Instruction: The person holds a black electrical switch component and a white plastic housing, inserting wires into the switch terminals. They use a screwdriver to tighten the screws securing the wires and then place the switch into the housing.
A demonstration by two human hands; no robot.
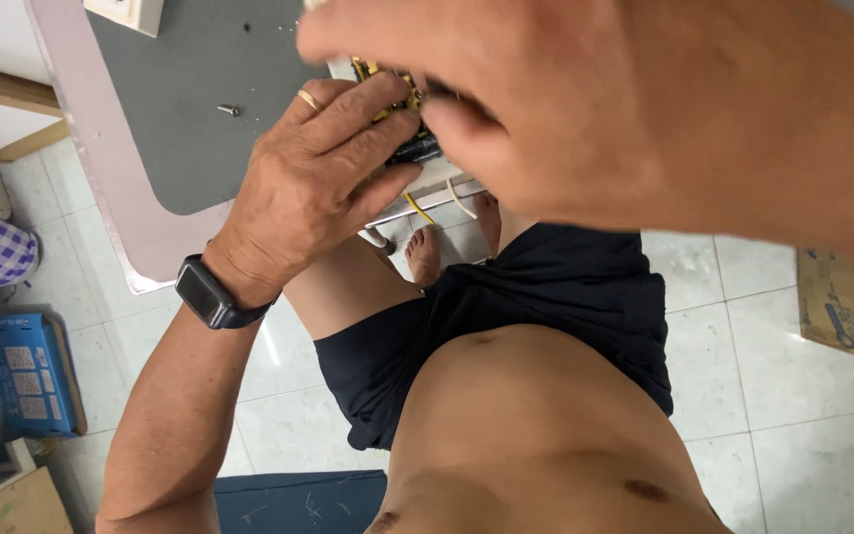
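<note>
Grey mat: both hands' grip on black-yellow part.

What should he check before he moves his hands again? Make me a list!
1. Left hand has a grip on the small part: ok.
2. Right hand touching the part: cannot tell, blurred and too close to the camera.
3. Loose screw lying safe on the grey mat: ok.
4. Yellow wires free of the fingers: ok.
5. Bare feet right below the work: not ok.

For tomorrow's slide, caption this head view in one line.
Both hands, left hand and right hand, grip a small black-and-yellow electrical part above a grey mat.
</note>
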